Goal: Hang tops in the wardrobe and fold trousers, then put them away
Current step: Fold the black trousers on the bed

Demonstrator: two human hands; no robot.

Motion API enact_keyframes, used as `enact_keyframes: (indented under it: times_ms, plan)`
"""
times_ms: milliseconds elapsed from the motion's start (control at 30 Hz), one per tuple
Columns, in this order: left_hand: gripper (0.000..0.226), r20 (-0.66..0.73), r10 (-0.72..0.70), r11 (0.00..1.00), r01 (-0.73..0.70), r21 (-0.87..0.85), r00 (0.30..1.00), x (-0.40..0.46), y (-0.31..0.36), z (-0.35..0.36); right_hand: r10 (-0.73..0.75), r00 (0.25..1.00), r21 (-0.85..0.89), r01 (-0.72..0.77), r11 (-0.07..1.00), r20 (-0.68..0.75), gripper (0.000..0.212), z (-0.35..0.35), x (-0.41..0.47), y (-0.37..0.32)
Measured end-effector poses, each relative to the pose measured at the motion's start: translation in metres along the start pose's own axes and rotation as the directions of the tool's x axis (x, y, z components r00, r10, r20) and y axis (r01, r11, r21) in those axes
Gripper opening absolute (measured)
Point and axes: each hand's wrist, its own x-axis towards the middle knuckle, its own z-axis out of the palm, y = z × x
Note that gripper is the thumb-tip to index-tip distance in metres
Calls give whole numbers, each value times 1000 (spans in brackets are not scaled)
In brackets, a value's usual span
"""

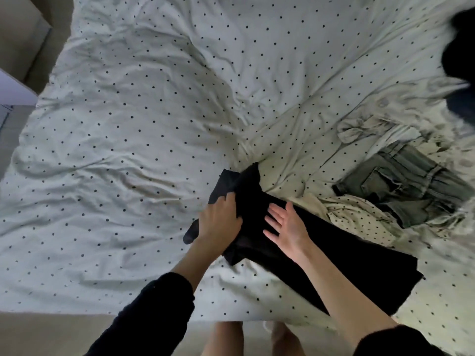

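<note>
Head view: your only camera, looking down over the bed from its near edge.
Trousers: black trousers (334, 253) lie on the polka-dot duvet (128, 124), running diagonally from centre down to the lower right. Upper end is bunched and lifted, lower end lies flat near the bed edge.
Left hand: your left hand (221, 219) grips the bunched upper end, fingers curled round a fold of the dark fabric.
Right hand: your right hand (285, 227) is spread, fingers straight and apart, palm facing left, just over the trousers beside the left hand. Can't tell if it touches the cloth.
Sleeves: dark sleeves pushed up both your forearms.
Other clothes: grey-green jeans (403, 186) lie crumpled to the right, well apart from your hands. A cream dotted garment (354, 217) sits between jeans and black trousers, touching the trousers' edge. A pale garment (359, 129) lies further up, right side.
Top right: dark garment (460, 47) at the frame corner, blurred, type unclear.
Floor: beige floor (51, 332) in front of the bed; your bare legs show at bottom centre.
</note>
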Motion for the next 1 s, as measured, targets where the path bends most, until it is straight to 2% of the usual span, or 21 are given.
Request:
enact_keyframes:
  times_ms: [67,133,200,233,267,333,400,433,500,600,667,767,833,900,1000]
  plan:
    - [52,157,52,999,-50,-21,986,-11,38,24,-39,998,12,40,999,-48,56,-32,-14,-3]
    - [55,374,118,992,-90,-89,920,-18,66,46,-65,995,-44,62,997,-69,54,-56,-25,-2]
    - [44,493,168,978,-82,-191,854,-21,81,63,-108,989,-218,84,972,-100,49,-71,-31,3]
    - [38,481,177,967,-61,-247,859,-23,82,70,-160,981,-355,110,929,-113,46,-77,-32,8]
    - [33,414,144,954,-15,-301,899,-24,78,74,-245,965,-535,159,830,-93,44,-80,-32,12]
    - [29,189,-35,918,107,-383,981,-23,59,77,-412,908,-837,279,470,71,44,-82,-28,27]
    - [30,39,-203,886,200,-418,978,-15,29,79,-420,876,-941,316,123,239,47,-81,-21,43]
    - [32,25,-238,876,225,-427,971,-9,13,80,-393,877,-954,301,5,275,49,-80,-18,50]
    - [46,127,-254,854,284,-436,959,8,-15,87,-349,900,-965,247,-83,261,54,-79,-9,62]
    - [68,364,-200,757,379,-531,909,40,-34,102,-340,906,-968,235,-92,253,56,-81,6,70]
    - [69,501,-108,647,443,-620,859,51,-34,106,-356,900,-968,236,-86,251,55,-85,8,71]
    - [63,601,34,499,507,-702,799,64,-35,109,-367,898,-966,259,-7,243,53,-89,16,70]
    - [61,643,83,434,553,-711,762,70,-37,108,-360,904,-953,284,104,230,51,-90,19,67]
    - [56,661,79,418,578,-701,746,73,-37,107,-317,930,-928,273,252,188,49,-90,20,65]
    - [56,609,4,469,536,-702,793,70,-26,100,-263,961,-836,217,504,91,44,-90,15,57]
